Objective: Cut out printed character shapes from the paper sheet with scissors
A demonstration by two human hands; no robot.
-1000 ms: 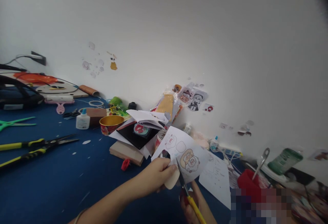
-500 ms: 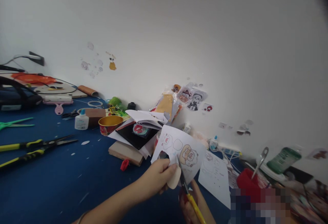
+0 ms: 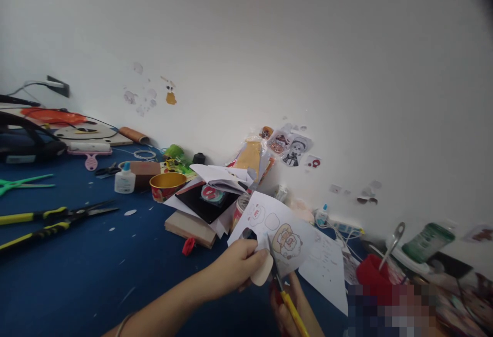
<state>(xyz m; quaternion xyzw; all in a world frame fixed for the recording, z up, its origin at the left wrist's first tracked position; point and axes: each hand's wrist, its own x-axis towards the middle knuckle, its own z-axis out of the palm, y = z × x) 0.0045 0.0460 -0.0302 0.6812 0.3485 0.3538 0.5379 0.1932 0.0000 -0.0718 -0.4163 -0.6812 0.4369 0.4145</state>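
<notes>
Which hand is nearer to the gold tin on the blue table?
Left. The left hand, holding the paper, is right of the gold tin; the right hand, holding scissors, lies farther right.

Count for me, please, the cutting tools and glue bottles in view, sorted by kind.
Scissors: 3: green scissors, black scissors, yellow scissors in the right hand
Long shears: 1
Glue bottles: 2
Total: 6

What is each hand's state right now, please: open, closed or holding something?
Left hand: closed, holding the printed paper sheet.
Right hand: closed on the yellow-handled scissors, blades at the sheet.
</notes>
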